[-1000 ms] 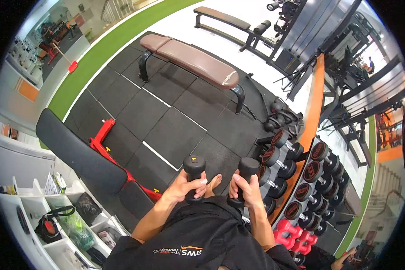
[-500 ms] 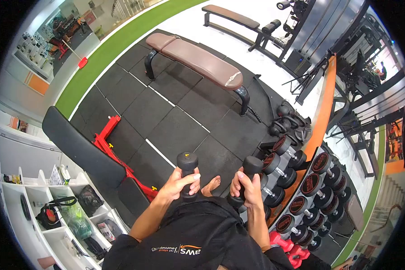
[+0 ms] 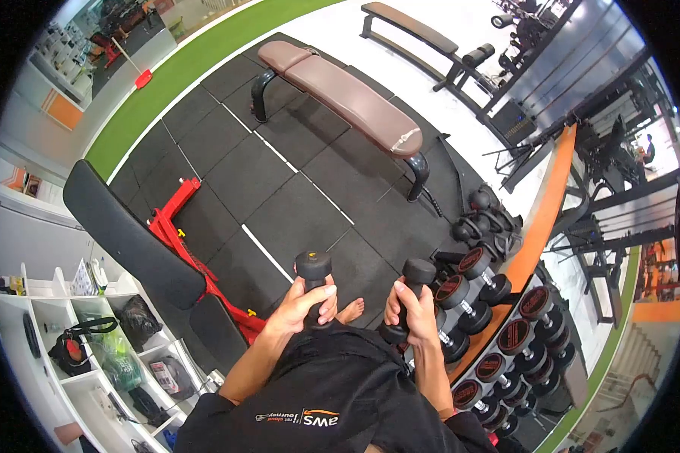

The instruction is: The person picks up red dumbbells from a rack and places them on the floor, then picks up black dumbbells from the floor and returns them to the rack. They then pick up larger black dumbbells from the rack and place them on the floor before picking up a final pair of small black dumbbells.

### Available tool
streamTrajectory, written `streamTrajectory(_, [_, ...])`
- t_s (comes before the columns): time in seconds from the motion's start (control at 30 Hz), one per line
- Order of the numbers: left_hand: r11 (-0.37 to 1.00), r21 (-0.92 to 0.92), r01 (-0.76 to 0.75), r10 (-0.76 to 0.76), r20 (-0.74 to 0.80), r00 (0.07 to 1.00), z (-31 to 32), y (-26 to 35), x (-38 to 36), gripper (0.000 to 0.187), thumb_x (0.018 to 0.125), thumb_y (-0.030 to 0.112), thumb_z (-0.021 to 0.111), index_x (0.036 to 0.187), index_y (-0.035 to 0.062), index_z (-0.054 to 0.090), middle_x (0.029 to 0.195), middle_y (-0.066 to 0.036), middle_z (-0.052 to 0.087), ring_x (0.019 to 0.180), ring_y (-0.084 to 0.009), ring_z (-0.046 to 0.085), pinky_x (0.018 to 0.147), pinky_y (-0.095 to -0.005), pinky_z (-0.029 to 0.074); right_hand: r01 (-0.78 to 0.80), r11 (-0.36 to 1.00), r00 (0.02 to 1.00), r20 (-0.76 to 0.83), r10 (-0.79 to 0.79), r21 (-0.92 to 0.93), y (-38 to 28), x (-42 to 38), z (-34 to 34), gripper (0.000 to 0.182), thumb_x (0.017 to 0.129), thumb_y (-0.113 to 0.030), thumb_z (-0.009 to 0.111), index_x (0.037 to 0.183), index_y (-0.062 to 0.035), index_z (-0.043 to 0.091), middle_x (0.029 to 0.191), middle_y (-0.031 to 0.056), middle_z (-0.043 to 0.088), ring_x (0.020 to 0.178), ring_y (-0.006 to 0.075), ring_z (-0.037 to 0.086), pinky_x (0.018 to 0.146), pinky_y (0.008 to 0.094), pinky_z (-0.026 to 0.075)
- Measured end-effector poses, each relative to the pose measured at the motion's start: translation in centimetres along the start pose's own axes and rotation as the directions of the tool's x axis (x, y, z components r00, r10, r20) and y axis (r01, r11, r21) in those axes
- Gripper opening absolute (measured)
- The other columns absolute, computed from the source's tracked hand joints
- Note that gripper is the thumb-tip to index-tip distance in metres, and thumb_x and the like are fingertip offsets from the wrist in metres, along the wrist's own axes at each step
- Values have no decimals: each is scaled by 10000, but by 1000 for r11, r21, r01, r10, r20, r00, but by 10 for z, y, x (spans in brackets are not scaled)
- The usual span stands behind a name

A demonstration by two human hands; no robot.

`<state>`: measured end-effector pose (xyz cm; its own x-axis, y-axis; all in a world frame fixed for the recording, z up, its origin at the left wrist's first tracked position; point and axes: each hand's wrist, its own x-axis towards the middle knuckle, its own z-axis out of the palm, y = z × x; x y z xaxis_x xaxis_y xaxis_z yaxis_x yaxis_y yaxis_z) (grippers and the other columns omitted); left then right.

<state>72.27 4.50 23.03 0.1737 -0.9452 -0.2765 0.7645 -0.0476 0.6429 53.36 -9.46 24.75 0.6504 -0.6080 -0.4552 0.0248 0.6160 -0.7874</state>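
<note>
Far L, by you: white cubby unit (image 3: 97, 373) w/ a black pouch (image 3: 72, 352), a green plastic bag (image 3: 121, 371) and a black plastic bag (image 3: 137, 322) in separate compartments. Just R of that, the black padded bench (image 3: 132, 234) w/ its red frame (image 3: 175, 207), backrest tilted

Then your L hand (image 3: 307, 308): fingers clamped round the handle of the L dumbbell (image 3: 314, 266), thumb across it, yellow mark on its top end. It's approx. upright, in front of your black shirt (image 3: 317, 400), over the dark floor tiles (image 3: 279, 208). Brown flat bench (image 3: 347, 98) is farther out, well apart from both wts

Between your hands, lower down, a bare foot (image 3: 350, 311) shows on the tiles. Your R hand (image 3: 415, 311) is closed round the R dumbbell (image 3: 418, 271), also approx. upright, top leaning slightly R; the two dumbbells are apart, at abt the same height in view

Just R of your R hand: the dumbbell rack (image 3: 468, 353), w/ rows of black round-head dumbbells (image 3: 535, 302), red markings on their ends. Beyond its near end, a cluster of black wts (image 3: 482, 220) on the floor; far R, a distant person (image 3: 648, 149), too small for detail
</note>
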Motion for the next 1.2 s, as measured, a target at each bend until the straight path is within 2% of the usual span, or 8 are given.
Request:
streamTrajectory(0.17, [998,-10,-55,55,-12,998,-40,37,17,183,943,167,638,892,63,496,584,-25,496,476,-140,503,482,-305,409,-17,1000,1000,1,17,-25,-8,45,38,169,987,-181,570,983,-53,460,598,43,466,444,146,480,452,312,438])
streamTrajectory(0.43, [997,42,-63,69,-157,985,-102,112,22,157,941,152,632,879,63,519,593,-23,509,483,-133,504,480,-310,407,-48,998,999,-18,48,-28,-12,111,95,182,993,-192,570,982,-44,465,612,45,467,457,148,480,456,307,436])
streamTrajectory(0.57, [994,105,-19,41,-212,976,-133,138,22,140,947,117,594,875,44,498,585,-48,497,469,-157,509,483,-326,423,-60,998,998,-37,59,-27,-13,134,111,177,988,-174,583,943,-35,483,616,43,481,468,145,496,471,311,447])
streamTrajectory(0.67, [997,75,15,5,-260,966,-151,150,22,125,948,109,589,896,42,497,586,-48,496,465,-161,508,486,-328,422,-77,997,995,-62,77,-11,-8,148,117,179,992,-190,569,953,-44,474,603,38,468,453,143,484,456,308,443])
streamTrajectory(0.97, [999,50,-6,23,-340,940,-160,172,54,107,947,96,580,925,45,488,595,-47,486,468,-158,497,501,-325,427,-156,987,973,-165,160,38,-14,198,118,197,991,-220,573,921,-79,456,581,24,459,434,135,468,440,300,429])
streamTrajectory(1.07, [998,64,-21,42,-339,940,-159,179,73,107,945,96,581,934,45,487,595,-45,485,468,-155,495,504,-323,428,-186,982,969,-158,188,24,-18,222,107,277,991,-234,585,807,-61,471,604,37,479,463,147,490,467,312,449])
streamTrajectory(1.2, [997,69,-46,67,-350,934,-160,196,103,102,947,110,605,922,54,525,601,-37,516,489,-149,533,497,-314,433,-186,981,961,-197,194,61,-31,257,109,302,987,-240,592,774,-69,462,600,35,480,457,147,489,458,315,449])
